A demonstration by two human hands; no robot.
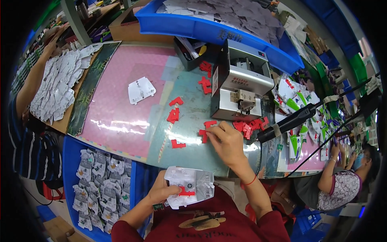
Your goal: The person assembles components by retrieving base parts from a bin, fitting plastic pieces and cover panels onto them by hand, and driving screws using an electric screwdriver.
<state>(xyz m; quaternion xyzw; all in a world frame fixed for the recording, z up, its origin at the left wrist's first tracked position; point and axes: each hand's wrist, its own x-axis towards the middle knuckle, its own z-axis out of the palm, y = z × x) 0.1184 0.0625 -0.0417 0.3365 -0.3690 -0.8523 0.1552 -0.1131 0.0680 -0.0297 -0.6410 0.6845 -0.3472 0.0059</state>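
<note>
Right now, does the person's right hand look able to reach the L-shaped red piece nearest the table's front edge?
Probably yes: the right hand is close, and past the red part beside it, only bare tabletop seems to separate it from the L-shaped red piece.

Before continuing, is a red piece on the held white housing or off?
On: the red plastic piece lies on the white plastic housing, at the thumb of the left hand. Whether it is fully seated, I cannot tell.

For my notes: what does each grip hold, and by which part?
Left grip: white housing, by its left side, thumb against its red piece. Right grip: cannot tell; fingertips at another red piece.
</note>
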